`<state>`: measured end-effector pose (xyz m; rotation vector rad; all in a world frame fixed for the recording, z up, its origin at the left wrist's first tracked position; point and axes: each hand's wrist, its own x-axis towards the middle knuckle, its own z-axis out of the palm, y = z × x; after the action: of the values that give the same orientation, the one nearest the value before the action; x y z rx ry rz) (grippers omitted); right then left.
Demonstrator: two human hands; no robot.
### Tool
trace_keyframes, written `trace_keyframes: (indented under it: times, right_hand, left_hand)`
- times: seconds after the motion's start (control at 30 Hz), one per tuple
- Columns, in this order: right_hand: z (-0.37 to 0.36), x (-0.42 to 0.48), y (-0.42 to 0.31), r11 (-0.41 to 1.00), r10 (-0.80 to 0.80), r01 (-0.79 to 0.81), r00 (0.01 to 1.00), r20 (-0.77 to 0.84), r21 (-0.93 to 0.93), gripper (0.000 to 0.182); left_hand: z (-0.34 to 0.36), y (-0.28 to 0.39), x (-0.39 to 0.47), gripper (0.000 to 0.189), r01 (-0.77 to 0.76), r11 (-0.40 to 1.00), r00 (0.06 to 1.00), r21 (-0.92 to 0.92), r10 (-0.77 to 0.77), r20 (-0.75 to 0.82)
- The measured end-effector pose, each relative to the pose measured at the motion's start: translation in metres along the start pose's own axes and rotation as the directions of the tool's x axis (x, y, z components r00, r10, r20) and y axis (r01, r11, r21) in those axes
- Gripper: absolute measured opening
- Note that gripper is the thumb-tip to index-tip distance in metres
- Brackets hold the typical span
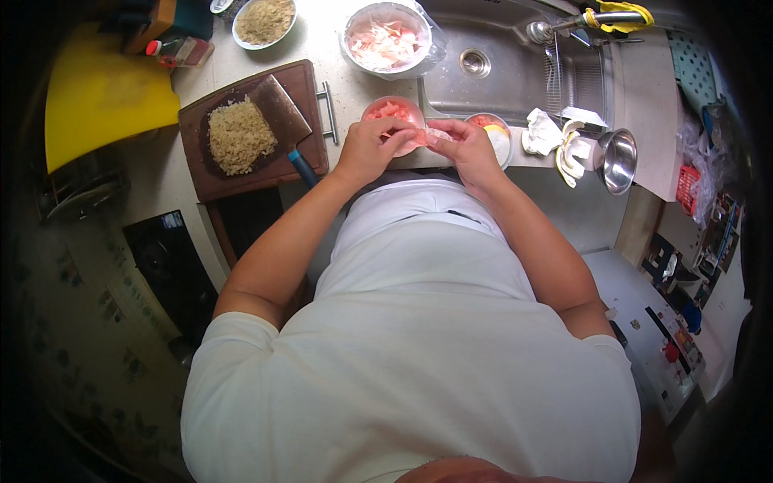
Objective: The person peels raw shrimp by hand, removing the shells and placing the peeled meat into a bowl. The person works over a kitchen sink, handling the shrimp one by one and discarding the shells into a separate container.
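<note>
My left hand [375, 147] and my right hand [466, 148] meet at the counter's front edge, pinching a piece of pink citrus flesh [424, 137] with pale membrane between them. Partly behind my left hand is a bowl of peeled pink pulp [391, 110]. Just beyond my right hand stands another bowl [507, 158], holding pink flesh and a piece with thick white pith. Farther back, a large bowl lined with clear plastic [342, 45] holds many pale pink membrane scraps. White peel pieces [570, 154] lie to the right on the counter edge.
At left, a wooden cutting board [238, 188] carries a chopped pale heap [240, 136] and a cleaver [281, 111]. A bowl of crumbly food [264, 21] stands behind it. The steel sink [459, 93] is at back right; a small steel bowl [617, 162] sits near the counter's right edge.
</note>
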<state>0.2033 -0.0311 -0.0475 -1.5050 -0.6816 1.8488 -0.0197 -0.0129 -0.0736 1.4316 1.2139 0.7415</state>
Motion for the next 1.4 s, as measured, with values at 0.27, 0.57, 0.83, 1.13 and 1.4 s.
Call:
trace_keyframes:
  times: [0.27,0.57,0.83,1.13,1.4]
  right_hand:
    - [-0.001,0.002,0.006,0.999,0.013,-0.014,1.0,-0.012,-0.036,0.039]
    - [0.001,0.005,0.005,0.993,0.084,-0.088,0.995,-0.049,-0.08,0.032]
    - [0.0,0.005,0.007,0.984,0.104,-0.113,0.992,-0.069,-0.135,0.029]
    - [0.005,0.005,-0.001,0.98,0.122,-0.14,0.984,-0.127,-0.144,0.027]
    - [-0.012,0.005,0.003,0.988,0.111,-0.126,0.98,-0.163,-0.089,0.032]
  left_hand:
    - [0.01,-0.03,0.004,0.017,0.276,0.903,0.961,-0.33,-0.262,0.087]
    - [0.015,-0.045,0.005,0.025,0.39,0.821,0.92,-0.416,-0.335,0.201]
    - [-0.004,-0.022,0.012,0.022,0.197,0.98,0.951,0.03,-0.198,0.236]
    - [0.006,-0.026,0.003,0.016,0.191,0.973,0.981,-0.132,-0.183,0.07]
    - [-0.014,-0.05,0.015,0.022,0.17,0.985,0.984,0.011,-0.169,-0.056]
